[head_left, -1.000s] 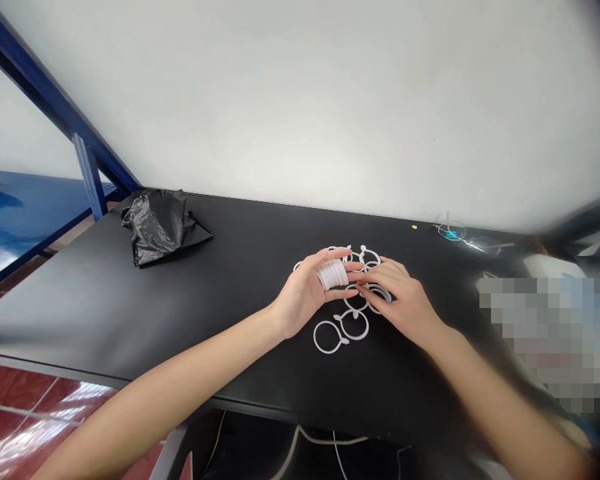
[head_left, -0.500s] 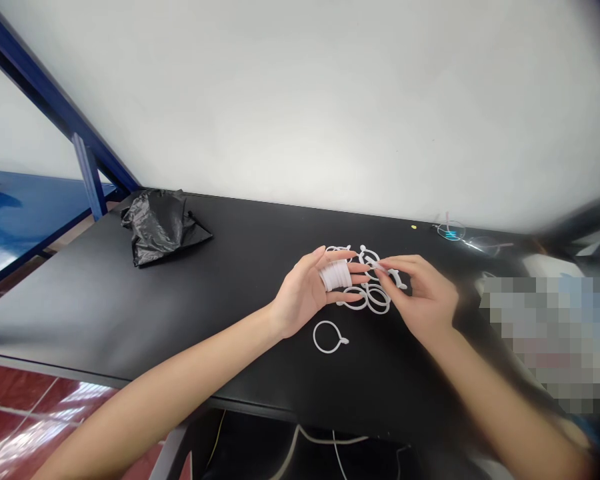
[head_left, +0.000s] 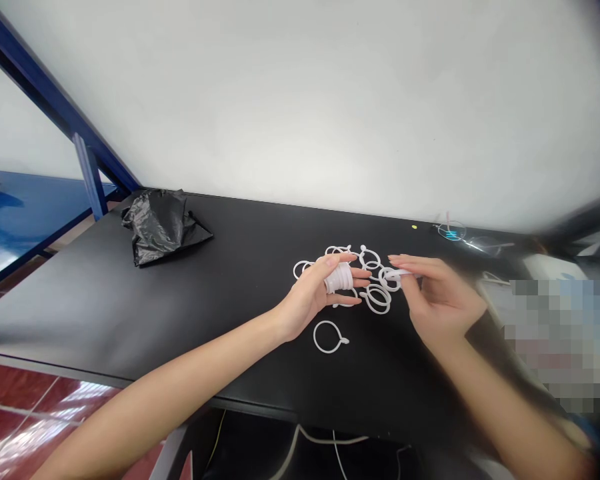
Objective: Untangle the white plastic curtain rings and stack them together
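Observation:
My left hand (head_left: 316,288) is held palm up over the black table with its fingers stretched out. A stack of white rings (head_left: 339,276) encircles its middle fingers, seen edge-on, and the thumb lies against it. My right hand (head_left: 437,293) pinches a thin white ring (head_left: 400,272), also edge-on, between thumb and fingertips. Below and between the hands lie several loose white rings (head_left: 379,300) with small eyelets, some overlapping and partly hidden by the left hand. One white ring (head_left: 327,337) lies alone nearer the table's front edge.
A crumpled black plastic bag (head_left: 157,230) sits on the black table (head_left: 250,243) at the left. Clear looped items (head_left: 451,231) and a small yellow piece (head_left: 414,227) lie along the wall. A blurred-out pale object (head_left: 555,340) is at the right. Cables (head_left: 325,441) hang below.
My right hand has moved right, away from the left fingers, and now holds a white ring there. My left thumb has come down over the stack. The lone ring has stayed put.

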A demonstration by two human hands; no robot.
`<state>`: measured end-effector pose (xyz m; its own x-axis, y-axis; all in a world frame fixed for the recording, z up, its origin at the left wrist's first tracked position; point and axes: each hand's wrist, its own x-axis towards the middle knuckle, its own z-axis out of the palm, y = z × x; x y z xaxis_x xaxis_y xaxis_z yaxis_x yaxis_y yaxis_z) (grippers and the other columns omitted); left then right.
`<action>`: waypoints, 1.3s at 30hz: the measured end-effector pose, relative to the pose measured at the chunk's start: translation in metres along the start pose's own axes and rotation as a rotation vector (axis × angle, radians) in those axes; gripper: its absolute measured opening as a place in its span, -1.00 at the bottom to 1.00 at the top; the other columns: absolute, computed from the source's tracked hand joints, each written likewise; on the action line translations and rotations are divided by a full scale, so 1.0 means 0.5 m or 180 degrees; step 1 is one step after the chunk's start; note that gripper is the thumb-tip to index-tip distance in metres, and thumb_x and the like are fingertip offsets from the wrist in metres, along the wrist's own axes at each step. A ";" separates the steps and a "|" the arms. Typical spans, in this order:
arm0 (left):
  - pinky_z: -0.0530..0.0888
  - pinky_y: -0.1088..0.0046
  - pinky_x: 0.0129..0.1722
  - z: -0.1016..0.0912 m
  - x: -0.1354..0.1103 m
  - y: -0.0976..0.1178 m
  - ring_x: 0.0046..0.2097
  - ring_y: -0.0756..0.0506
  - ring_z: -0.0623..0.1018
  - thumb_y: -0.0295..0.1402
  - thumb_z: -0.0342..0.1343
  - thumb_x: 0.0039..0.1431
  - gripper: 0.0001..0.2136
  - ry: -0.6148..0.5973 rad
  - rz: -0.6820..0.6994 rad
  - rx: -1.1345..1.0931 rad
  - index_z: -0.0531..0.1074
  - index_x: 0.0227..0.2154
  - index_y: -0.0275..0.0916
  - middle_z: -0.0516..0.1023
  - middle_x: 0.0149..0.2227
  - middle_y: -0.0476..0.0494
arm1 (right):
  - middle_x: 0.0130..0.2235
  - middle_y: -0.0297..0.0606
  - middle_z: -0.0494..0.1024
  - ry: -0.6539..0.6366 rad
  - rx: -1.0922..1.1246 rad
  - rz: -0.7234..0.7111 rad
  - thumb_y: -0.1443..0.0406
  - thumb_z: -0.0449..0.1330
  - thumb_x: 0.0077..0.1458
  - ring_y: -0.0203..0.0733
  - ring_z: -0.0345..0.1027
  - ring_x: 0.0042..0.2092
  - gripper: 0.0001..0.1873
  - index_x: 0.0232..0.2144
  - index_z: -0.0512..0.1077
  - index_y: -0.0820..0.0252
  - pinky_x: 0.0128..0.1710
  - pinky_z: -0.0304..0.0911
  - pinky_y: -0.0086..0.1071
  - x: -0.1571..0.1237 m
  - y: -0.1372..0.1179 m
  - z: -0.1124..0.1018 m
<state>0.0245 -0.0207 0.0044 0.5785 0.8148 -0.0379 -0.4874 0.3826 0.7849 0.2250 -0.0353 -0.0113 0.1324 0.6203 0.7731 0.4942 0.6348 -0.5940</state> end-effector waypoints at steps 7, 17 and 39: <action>0.42 0.04 0.04 0.000 -0.001 -0.005 0.11 -0.32 0.46 -0.07 0.02 0.28 -0.61 -0.0250 -0.0156 0.0084 0.40 -0.01 -0.25 0.54 -0.04 -0.33 | -0.14 -0.25 0.65 -0.0896 0.0719 0.0534 0.45 0.16 0.20 -0.02 0.51 0.00 -0.77 -0.28 0.57 0.06 0.06 0.39 -0.03 -0.008 -0.015 0.005; 0.47 0.11 0.00 0.000 -0.001 -0.006 0.07 -0.26 0.46 -0.11 -0.01 0.30 -0.66 -0.0299 -0.0073 0.0125 0.46 -0.05 -0.24 0.49 -0.03 -0.28 | 0.03 -0.32 0.58 -0.1453 0.0935 0.1204 0.34 0.09 0.29 -0.11 0.45 0.07 -0.71 -0.11 0.56 -0.06 -0.12 0.47 -0.33 -0.006 -0.024 0.008; 0.46 0.10 0.01 0.001 -0.002 0.000 0.14 -0.34 0.43 -0.05 -0.02 0.28 -0.57 -0.0446 0.0090 0.0112 0.54 -0.08 -0.28 0.52 0.04 -0.33 | -0.13 -0.21 0.56 -0.1408 0.0440 0.0433 0.43 0.21 0.14 -0.07 0.46 -0.11 -0.67 -0.06 0.50 0.01 -0.10 0.41 -0.14 -0.017 -0.010 0.009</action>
<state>0.0243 -0.0217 0.0046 0.6517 0.7553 0.0692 -0.4829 0.3428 0.8058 0.2177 -0.0416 -0.0159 -0.2051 0.8193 0.5354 0.3750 0.5711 -0.7302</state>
